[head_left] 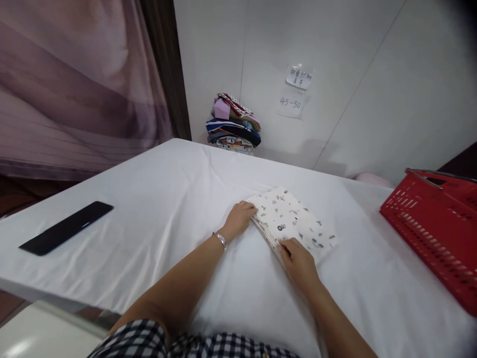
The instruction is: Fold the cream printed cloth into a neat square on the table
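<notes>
A folded white cloth (288, 215) with small dark and olive printed figures lies on the table in front of me. Its layers show along the edge nearest me. My left hand (240, 219), with a bracelet on the wrist, grips the cloth's left corner, fingers on top. Lower down the same edge, my right hand (298, 258) is closed on the layers, thumb and fingers pinching them. A loose part of the cloth seems to hang down beside my right forearm, blurred and partly hidden.
The table (179, 214) has a wrinkled white cover. A flat black strip (67, 228) lies at the left. A red plastic basket (436, 233) stands at the right. Folded fabrics (234, 124) are stacked by the back wall, near paper notes (291, 103). A curtain (74, 84) hangs at the left.
</notes>
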Motion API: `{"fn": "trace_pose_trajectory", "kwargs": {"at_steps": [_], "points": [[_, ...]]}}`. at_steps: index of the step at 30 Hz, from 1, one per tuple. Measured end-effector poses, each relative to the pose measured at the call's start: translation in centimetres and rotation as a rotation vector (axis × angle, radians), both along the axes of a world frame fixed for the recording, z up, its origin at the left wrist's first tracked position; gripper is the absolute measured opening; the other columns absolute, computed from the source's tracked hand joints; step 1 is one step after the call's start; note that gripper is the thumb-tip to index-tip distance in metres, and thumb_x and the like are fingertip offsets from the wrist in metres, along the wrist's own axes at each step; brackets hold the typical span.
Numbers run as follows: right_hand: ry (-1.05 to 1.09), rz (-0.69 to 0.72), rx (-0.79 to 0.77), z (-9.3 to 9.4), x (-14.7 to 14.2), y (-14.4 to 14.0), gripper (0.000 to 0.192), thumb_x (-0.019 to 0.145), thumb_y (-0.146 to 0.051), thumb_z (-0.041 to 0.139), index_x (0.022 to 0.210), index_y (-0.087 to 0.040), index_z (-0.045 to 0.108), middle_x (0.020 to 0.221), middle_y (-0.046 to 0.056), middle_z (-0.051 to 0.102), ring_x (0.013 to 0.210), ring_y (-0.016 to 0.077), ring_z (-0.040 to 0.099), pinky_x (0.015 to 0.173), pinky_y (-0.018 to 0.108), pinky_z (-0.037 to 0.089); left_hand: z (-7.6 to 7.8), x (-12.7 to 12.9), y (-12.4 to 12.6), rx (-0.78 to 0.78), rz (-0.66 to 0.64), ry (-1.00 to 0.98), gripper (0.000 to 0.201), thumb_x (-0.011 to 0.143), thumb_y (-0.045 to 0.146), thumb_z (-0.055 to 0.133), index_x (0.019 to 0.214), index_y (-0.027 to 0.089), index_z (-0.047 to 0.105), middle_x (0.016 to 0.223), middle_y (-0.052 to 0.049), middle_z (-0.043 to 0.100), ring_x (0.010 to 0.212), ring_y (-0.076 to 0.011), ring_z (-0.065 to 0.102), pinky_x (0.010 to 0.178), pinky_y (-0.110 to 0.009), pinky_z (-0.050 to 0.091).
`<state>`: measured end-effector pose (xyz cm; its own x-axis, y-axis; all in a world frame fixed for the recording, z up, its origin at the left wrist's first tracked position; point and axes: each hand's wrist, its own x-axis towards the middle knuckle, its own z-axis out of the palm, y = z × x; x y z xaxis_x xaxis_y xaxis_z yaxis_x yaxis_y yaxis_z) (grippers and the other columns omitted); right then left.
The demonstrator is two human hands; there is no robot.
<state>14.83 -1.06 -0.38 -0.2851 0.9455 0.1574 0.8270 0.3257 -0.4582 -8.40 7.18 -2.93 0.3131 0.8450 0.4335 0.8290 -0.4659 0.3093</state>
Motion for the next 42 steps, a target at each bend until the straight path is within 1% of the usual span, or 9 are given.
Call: {"fn": "trace_pose_trajectory", "kwargs": {"at_steps": [6,12,15,17,23,28,33,37,42], "points": [[0.082,0.005,-0.013,-0.5,0.3,0.5,0.025,0.090,-0.034,0.041,0.086,-0.024,0.064,0.081,0.001,0.062,0.075,0.0159,0.059,0.064,0.026,0.042,0.4,0.0,0.1,-0.031,0.022,-0.003,0.030,0.085,0.008,0.046,0.100,0.025,0.066,0.104,-0.005,0.063,0.099,-0.0200,0.050,0.081,-0.035,0.040],[0.195,0.057,0.072,-0.8,0.5,0.4,0.026,0.090,-0.031,0.039,0.082,-0.023,0.062,0.078,0.003,0.061,0.073,0.0171,0.059,0.065,0.027,0.045,0.7,0.1,0.1,-0.003,0.067,-0.077,0.031,0.086,0.009,0.044,0.098,0.026,0.067,0.103,-0.004,0.064,0.097,-0.0205,0.051,0.082,-0.037,0.041],[0.148,0.099,0.109,-0.8,0.3,0.1,0.026,0.091,-0.031,0.038,0.089,-0.023,0.063,0.083,0.004,0.062,0.078,0.0172,0.059,0.067,0.026,0.046,0.8,-0.1,0.2,0.003,0.122,-0.091,0.033,0.084,0.008,0.046,0.100,0.028,0.067,0.110,-0.004,0.062,0.100,-0.0212,0.050,0.084,-0.038,0.041],[0.118,0.110,0.116,-0.8,0.2,0.0,0.025,0.091,-0.030,0.039,0.093,-0.024,0.063,0.086,0.004,0.062,0.079,0.0169,0.059,0.067,0.026,0.046,0.7,-0.2,0.2,-0.014,0.156,-0.084,0.034,0.081,0.005,0.048,0.095,0.028,0.069,0.111,-0.003,0.062,0.100,-0.0219,0.051,0.083,-0.038,0.041],[0.100,0.104,0.100,-0.9,0.1,-0.1,0.022,0.090,-0.030,0.043,0.094,-0.025,0.064,0.085,0.002,0.061,0.075,0.0154,0.059,0.064,0.025,0.045,0.2,-0.4,0.4,-0.054,0.195,-0.143,0.032,0.079,0.005,0.049,0.090,0.026,0.070,0.108,0.000,0.065,0.095,-0.0214,0.053,0.081,-0.037,0.044],[0.104,0.102,0.131,-1.2,0.1,-0.1,0.024,0.090,-0.030,0.042,0.094,-0.024,0.065,0.087,0.003,0.061,0.076,0.0156,0.059,0.064,0.025,0.046,-0.1,-0.4,0.5,-0.067,0.223,-0.375,0.026,0.084,0.013,0.046,0.096,0.022,0.066,0.109,-0.002,0.063,0.098,-0.0178,0.055,0.088,-0.032,0.045],[0.100,0.102,0.149,-1.3,0.0,0.0,0.024,0.090,-0.030,0.042,0.093,-0.024,0.065,0.086,0.003,0.062,0.075,0.0160,0.060,0.063,0.026,0.047,-0.2,-0.5,1.1,-0.139,0.329,-0.563,0.016,0.085,0.031,0.053,0.094,0.021,0.062,0.100,-0.003,0.061,0.080,-0.0149,0.058,0.077,-0.029,0.048],[0.080,0.121,0.160,-1.6,-0.1,0.1,0.026,0.090,-0.029,0.041,0.099,-0.026,0.064,0.087,0.004,0.062,0.075,0.0172,0.060,0.063,0.027,0.048,-0.2,-0.3,1.5,-0.178,0.437,-0.549,0.018,0.078,0.034,0.062,0.090,0.021,0.060,0.094,-0.002,0.060,0.075,-0.0150,0.058,0.073,-0.030,0.047],[0.013,0.139,0.193,-2.0,-0.1,0.2,0.030,0.089,-0.027,0.040,0.109,-0.027,0.062,0.086,0.004,0.061,0.072,0.0181,0.059,0.060,0.028,0.047,-0.1,0.0,2.0,-0.165,0.453,-0.541,0.012,0.076,0.029,0.062,0.082,0.021,0.057,0.091,-0.001,0.057,0.075,-0.0144,0.056,0.070,-0.028,0.045]]}}
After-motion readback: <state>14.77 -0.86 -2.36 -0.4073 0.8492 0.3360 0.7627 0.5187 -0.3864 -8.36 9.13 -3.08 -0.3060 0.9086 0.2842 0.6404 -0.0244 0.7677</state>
